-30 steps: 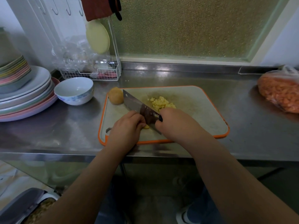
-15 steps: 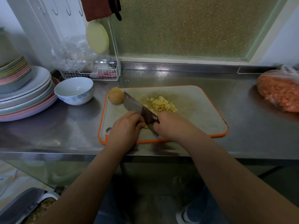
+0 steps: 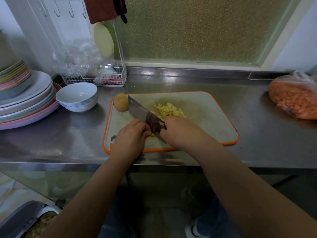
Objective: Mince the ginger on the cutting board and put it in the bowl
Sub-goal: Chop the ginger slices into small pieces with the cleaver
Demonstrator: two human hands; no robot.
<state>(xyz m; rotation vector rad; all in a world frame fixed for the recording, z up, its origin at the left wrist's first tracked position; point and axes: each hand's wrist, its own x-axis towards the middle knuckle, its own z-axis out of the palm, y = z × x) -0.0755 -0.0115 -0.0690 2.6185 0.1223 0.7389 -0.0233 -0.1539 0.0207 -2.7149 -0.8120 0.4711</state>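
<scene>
Right hand [image 3: 181, 130]: fingers wrapped round steel cleaver [image 3: 144, 114] handle | left hand [image 3: 130, 138]: fingers curled, yellow ginger bit [image 3: 152, 135] pinned at fingertips beside blade | minced ginger pile [image 3: 169, 109] on orange-rimmed grey cutting board [image 3: 205, 117], beyond blade | white bowl [image 3: 77, 97] on steel table [image 3: 51, 134], left.

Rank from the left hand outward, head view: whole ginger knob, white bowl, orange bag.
From the left hand:
1. whole ginger knob, just beyond it on the cutting board's far-left corner.
2. white bowl, farther left, off the board.
3. orange bag, far right on the counter.
</scene>
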